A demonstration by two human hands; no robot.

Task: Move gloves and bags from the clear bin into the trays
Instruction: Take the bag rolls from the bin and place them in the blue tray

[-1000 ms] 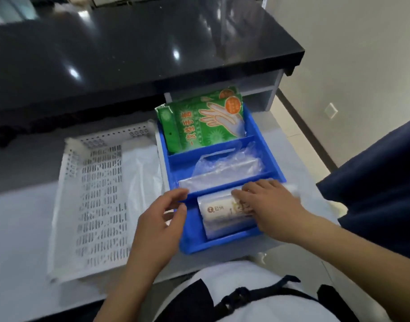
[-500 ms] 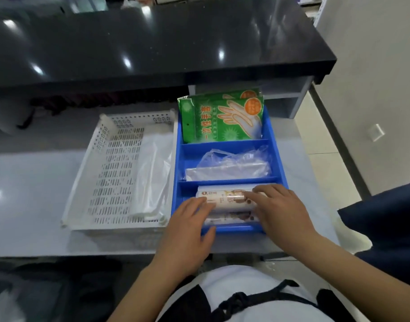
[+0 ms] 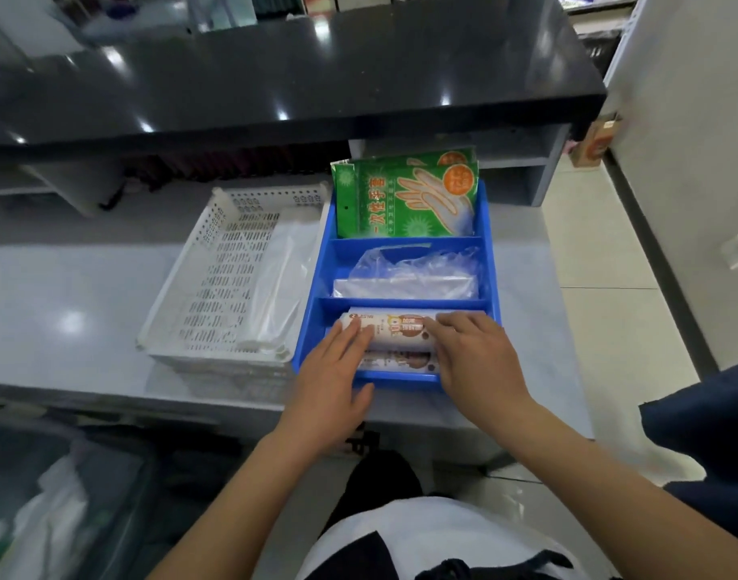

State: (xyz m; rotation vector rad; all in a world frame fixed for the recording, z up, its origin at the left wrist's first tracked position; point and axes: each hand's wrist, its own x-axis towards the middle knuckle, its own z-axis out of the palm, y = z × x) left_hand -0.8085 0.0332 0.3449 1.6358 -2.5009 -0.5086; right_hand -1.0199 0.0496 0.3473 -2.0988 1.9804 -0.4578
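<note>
The left hand (image 3: pixel 329 378) lies flat, fingers straight and together, on the left end of the printed bag rolls (image 3: pixel 396 328) in the blue tray's (image 3: pixel 322 282) nearest compartment. The right hand (image 3: pixel 476 362), fingers extended, rests on their right end. Clear bags (image 3: pixel 409 278) fill the middle compartment, green glove packs (image 3: pixel 405 198) (standing upright) the far one.

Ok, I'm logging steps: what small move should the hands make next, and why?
Probably lift both hands away: the left hand and right hand rest on top of the bag rolls, which already lie inside the nearest compartment of the blue tray.
</note>
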